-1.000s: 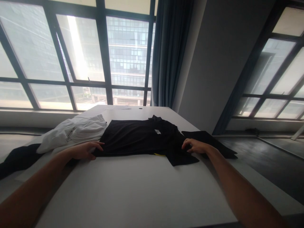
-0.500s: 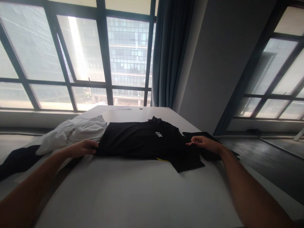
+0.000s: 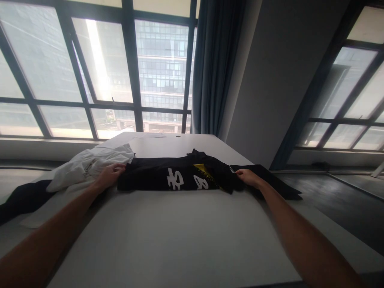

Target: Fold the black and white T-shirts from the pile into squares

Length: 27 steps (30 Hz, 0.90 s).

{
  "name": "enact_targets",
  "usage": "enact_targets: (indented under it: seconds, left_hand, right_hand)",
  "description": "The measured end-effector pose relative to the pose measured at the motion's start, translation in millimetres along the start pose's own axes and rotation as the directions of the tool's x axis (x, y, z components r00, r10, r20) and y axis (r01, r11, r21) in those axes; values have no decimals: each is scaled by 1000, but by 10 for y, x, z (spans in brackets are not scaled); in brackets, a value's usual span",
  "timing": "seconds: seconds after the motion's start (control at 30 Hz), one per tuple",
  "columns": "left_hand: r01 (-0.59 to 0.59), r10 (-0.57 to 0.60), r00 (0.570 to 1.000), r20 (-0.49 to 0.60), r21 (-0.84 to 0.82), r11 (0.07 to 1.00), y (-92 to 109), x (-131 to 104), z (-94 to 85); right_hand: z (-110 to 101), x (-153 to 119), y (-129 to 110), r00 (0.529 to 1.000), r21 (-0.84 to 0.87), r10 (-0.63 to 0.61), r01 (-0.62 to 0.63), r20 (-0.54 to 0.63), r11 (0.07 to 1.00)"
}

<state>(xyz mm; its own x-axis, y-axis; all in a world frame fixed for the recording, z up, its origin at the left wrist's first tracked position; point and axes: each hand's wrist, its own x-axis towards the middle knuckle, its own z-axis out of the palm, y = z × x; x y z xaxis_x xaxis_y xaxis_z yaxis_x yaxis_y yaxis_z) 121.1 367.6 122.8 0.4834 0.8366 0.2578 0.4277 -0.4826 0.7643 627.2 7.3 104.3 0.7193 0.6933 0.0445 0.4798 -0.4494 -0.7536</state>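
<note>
A black T-shirt [image 3: 156, 176] lies across the white table [image 3: 180, 240], folded lengthwise into a narrow band. White characters and a yellow patch show on its upper side. My left hand [image 3: 111, 173] grips the shirt's left end, close to a crumpled white garment [image 3: 87, 166]. My right hand [image 3: 247, 176] holds the shirt's right end, where a folded black cloth [image 3: 270, 180] lies just beyond it.
Another dark garment [image 3: 21, 198] hangs off the table's left edge. Sheets of paper [image 3: 147, 136] lie at the table's far end. Large windows and a blue curtain [image 3: 216, 68] stand behind the table; dark floor lies to the right.
Both hands lifted the near edge of the black shirt and folded it away from me. The shirt is now half as deep, and its printed side with white characters faces up.
</note>
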Motion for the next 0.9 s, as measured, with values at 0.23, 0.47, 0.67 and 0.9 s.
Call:
enact_targets:
  seconds: [0.23,0.47,0.67,0.9]
  left_hand:
    - [15,-13,976,218,-8,1000,-345,80,148]
    - [-226,221,954,201,1,974,-252,16,184]
    - [-196,196,960,200,-17,980,-154,-8,97]
    - [-56,-12,869,494,121,991,-27,-145,-210]
  right_hand:
    - [-12,-33,99,972,-67,-175,187,154,980]
    - [104,-146,-78,908,-250,-383,416,169,875]
    - [190,-181,-144,926,-117,-330,354,183,928]
    - [53,-88,-22,971,-127,-234,238,45,963]
